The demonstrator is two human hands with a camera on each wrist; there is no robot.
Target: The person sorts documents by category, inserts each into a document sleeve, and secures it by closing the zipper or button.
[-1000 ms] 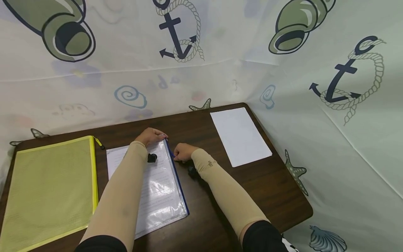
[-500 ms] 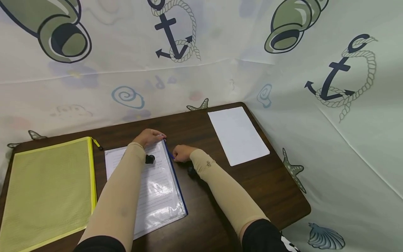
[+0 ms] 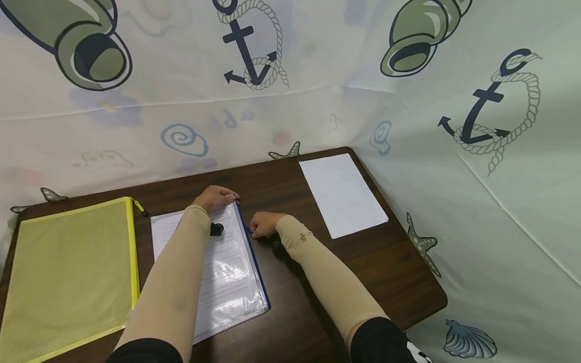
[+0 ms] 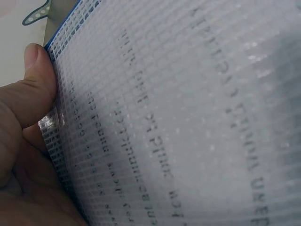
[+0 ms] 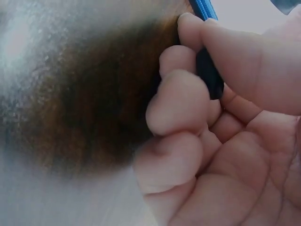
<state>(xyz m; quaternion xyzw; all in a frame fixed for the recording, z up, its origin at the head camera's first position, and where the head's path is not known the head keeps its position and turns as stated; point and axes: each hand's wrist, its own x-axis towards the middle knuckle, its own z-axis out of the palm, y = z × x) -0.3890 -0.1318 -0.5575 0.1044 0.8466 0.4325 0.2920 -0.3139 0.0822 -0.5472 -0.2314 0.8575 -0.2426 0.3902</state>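
A clear mesh zipper pouch (image 3: 236,272) with blue edging lies on the dark table, and printed text shows through it. At its far right corner my left hand (image 3: 217,198) grips the edge; in the left wrist view the thumb (image 4: 40,70) lies over the mesh. Just right of the pouch, my right hand (image 3: 265,223) pinches a blue zipper pull cord. In the right wrist view that blue cord (image 5: 203,9) runs up from between thumb and index finger, its black end (image 5: 210,77) partly hidden among the curled fingers.
A yellow mesh zipper pouch (image 3: 77,267) lies at the table's left. A white sheet (image 3: 342,196) lies towards the far right corner of the brown table (image 3: 327,287). Patterned cloth (image 3: 317,116) hangs behind and to the right.
My right hand has shifted very slightly towards me with the zipper pull. My left hand stays at the pouch's corner. The head view has turned slightly.
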